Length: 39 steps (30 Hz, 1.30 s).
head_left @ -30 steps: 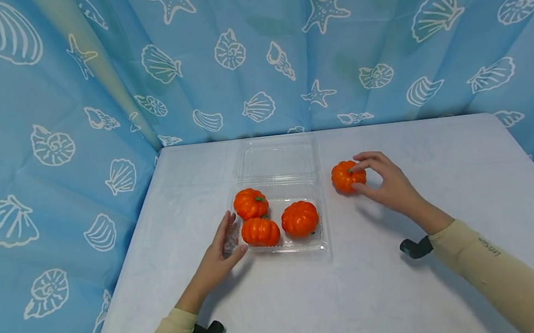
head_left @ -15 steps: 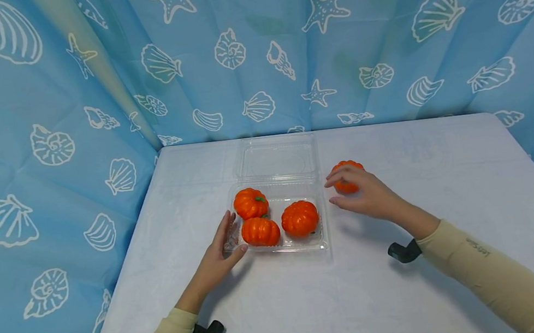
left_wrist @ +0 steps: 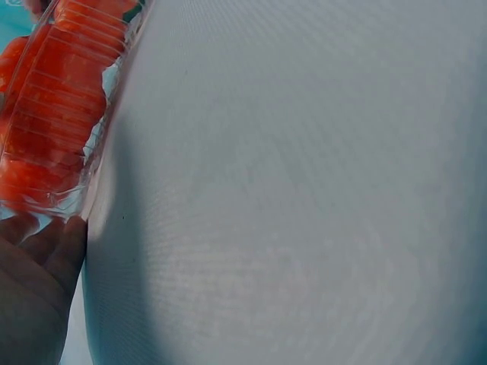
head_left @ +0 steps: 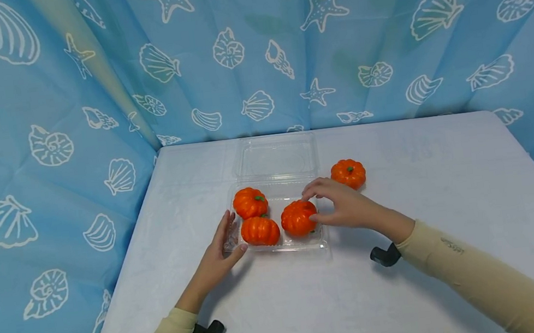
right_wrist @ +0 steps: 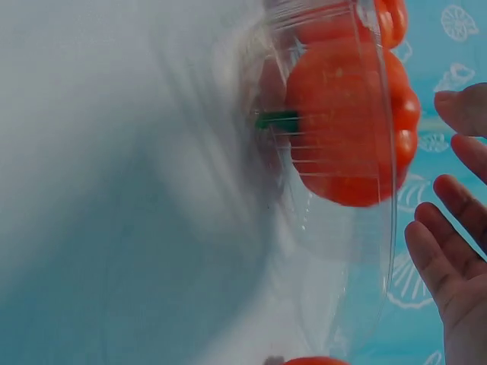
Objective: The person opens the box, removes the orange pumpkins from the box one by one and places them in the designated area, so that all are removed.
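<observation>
A clear plastic clamshell box (head_left: 306, 247) lies on the table with several small orange pumpkins nearby. Inside it, one pumpkin (head_left: 250, 203) sits back left, another (head_left: 260, 231) front left, and a third (head_left: 299, 218) at the right. My left hand (head_left: 216, 263) rests at the box's left wall, fingers and thumb spread; its fingertips meet the end wall in the left wrist view. Above the box's right edge, my right hand (head_left: 350, 205) hovers with fingers parted around the right-hand pumpkin. The right wrist view shows those fingers (right_wrist: 441, 247) apart from this pumpkin, whose green stem points down.
The box's transparent lid (head_left: 276, 157) lies folded back behind it. One more pumpkin (head_left: 348, 174) stands outside, right of the box, stem up. A white cloth covers the table (head_left: 283, 307), and a blue shell-patterned curtain (head_left: 254, 52) hangs at the back and left.
My right hand has left the pumpkin outside the box and moved left and toward me, over the pumpkin at the box's right. The left hand has stayed in place.
</observation>
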Tool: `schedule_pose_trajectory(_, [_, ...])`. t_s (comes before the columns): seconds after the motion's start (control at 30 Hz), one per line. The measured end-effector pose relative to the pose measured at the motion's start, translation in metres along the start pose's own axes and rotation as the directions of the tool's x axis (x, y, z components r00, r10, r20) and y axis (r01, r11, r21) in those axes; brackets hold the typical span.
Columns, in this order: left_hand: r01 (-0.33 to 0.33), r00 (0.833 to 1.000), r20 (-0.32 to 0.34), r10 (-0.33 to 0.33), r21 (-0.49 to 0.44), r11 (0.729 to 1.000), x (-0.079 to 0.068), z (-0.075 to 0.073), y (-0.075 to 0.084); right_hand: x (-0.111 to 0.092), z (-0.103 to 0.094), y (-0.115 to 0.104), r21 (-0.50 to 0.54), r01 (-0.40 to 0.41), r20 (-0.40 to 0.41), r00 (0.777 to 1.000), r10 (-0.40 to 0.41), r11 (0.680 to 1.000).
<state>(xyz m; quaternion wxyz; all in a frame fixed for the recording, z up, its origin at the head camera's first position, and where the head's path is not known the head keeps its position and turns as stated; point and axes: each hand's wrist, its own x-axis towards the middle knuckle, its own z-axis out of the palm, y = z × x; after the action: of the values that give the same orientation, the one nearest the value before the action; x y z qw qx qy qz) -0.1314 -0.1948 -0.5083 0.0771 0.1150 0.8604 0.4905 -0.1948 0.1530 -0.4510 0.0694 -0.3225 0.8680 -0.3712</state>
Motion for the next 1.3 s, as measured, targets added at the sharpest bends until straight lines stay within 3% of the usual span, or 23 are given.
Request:
schedule_pose_trajectory(0.37, [-0.003,1.0,-0.001,0.003,-0.003,1.0,-0.001,0.0,0.0,0.013,0.017,-0.007,-0.177,0.061,0.129,0.991,-0.038,0.982])
schedule_pose_trajectory(0.83, [-0.003,1.0,0.001,0.003,0.002,1.0,0.0,-0.001,0.0,0.02,0.017,-0.014,-0.164,-0.042,0.144,0.987,0.066,0.986])
schedule_pose_trajectory(1.13, [-0.005,1.0,-0.001,0.005,-0.004,1.0,-0.001,0.0,0.0,0.025,0.012,-0.02,-0.308,0.098,0.26,0.965,-0.015,0.946])
schedule_pose_trajectory(1.3, [-0.014,1.0,-0.005,0.014,-0.002,1.0,0.0,0.0,0.0,0.028,0.012,-0.02,-0.341,0.091,0.272,0.962,0.006,0.936])
